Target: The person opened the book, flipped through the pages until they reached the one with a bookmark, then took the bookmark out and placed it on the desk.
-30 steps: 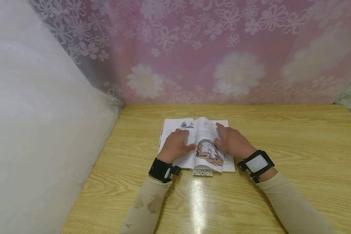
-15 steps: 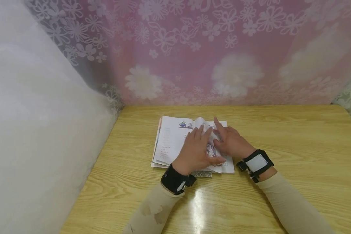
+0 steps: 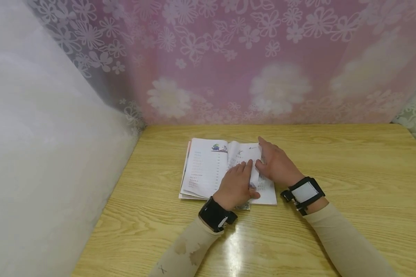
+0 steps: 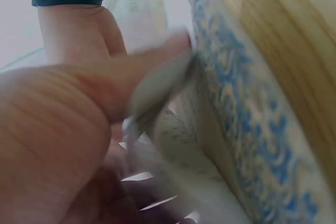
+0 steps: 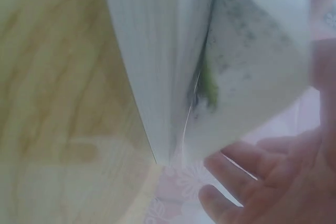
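Pink floral cloth hangs behind a wood-grained table. On the table, straight ahead of the person, a book lies spread face up, its spine running away from the body. Right of that spine a leaf bows up from the page block, its free edge facing the right hand. That hand is nearer this edge, fingers extended; whether its thumb touches the paper is too hazy to tell. From the left, the left hand lies over the leaf's near half, fingers outstretched against it, covering that part. A patterned strip juts from beneath the book's near edge.
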Motion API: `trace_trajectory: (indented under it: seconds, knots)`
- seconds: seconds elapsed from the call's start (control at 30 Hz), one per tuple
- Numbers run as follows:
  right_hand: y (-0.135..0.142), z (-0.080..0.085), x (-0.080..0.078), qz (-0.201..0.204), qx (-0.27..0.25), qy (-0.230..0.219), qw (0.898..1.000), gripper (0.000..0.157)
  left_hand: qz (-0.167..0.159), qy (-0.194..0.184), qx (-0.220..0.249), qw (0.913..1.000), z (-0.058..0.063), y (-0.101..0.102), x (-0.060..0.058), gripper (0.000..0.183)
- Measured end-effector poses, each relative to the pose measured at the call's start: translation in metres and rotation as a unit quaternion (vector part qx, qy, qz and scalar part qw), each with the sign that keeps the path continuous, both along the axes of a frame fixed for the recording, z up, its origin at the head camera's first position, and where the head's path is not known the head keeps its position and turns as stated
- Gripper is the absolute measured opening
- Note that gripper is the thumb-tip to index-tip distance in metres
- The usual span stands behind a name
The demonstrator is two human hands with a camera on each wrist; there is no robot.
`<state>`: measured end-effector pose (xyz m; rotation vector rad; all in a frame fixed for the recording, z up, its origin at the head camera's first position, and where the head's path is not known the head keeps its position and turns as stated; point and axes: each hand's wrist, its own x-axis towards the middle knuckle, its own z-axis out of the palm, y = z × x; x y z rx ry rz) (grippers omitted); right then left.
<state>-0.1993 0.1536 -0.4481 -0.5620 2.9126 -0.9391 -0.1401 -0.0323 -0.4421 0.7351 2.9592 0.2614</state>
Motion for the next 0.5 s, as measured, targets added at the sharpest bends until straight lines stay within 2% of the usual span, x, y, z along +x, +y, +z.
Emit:
trace_trajectory:
  seconds: [0.13, 0.23, 0.33, 0.37, 0.5]
  knots:
    - [-0.001, 0.001, 0.000, -0.020, -0.017, 0.017, 1.000, 0.079, -0.006, 0.018, 0.047, 0.9987, 0.003, -0.007, -0.004, 0.084]
    - [-0.002, 0.000, -0.001, -0.034, -0.048, 0.037, 0.998, 0.076, 0.002, -0.018, 0.111, 0.9937, 0.006, -0.014, -0.009, 0.063]
    - [-0.002, -0.002, -0.001, -0.034, -0.075, 0.057, 0.995, 0.075, 0.004, -0.049, 0.164, 0.9852, 0.010, -0.021, -0.014, 0.050]
    - [-0.002, -0.002, -0.001, -0.034, -0.079, 0.060, 0.994, 0.075, 0.006, -0.050, 0.173, 0.9836, 0.012, -0.023, -0.015, 0.048]
    - [-0.002, 0.000, 0.001, -0.038, -0.069, 0.042, 0.996, 0.074, 0.037, -0.032, 0.200, 0.9785, 0.017, -0.031, -0.018, 0.059]
